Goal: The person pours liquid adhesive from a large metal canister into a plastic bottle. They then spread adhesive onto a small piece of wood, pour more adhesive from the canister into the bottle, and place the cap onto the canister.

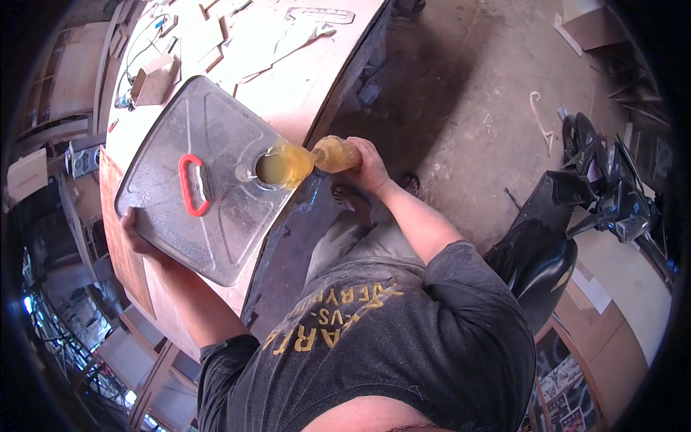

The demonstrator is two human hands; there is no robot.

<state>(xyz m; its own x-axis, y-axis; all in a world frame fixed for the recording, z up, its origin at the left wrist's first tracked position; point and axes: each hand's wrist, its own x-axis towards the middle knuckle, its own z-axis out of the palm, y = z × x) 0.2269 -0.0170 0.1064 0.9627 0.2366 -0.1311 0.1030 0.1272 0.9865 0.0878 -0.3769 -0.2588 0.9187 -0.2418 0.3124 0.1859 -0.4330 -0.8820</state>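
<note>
A large grey metal can (205, 137) with a red handle (188, 186) leans over the table's edge. My left hand (139, 234) grips its near left corner, thumb on the rim, most fingers hidden beneath. At the can's round opening is a yellowish, translucent funnel-like piece (299, 164), with murky yellow-brown liquid (272, 169) showing in the opening. Its narrow end meets the neck of a yellowish bottle (335, 154). My right hand (369, 167) is wrapped around the bottle's base end, holding it on its side.
The pale wooden table (288, 93) bears wood offcuts (211, 32), a small box (155, 79), cables and a metal strip (320, 14). A black motorcycle (554, 216) stands to the right on the concrete floor (475, 93). Boards and shelving line the left side.
</note>
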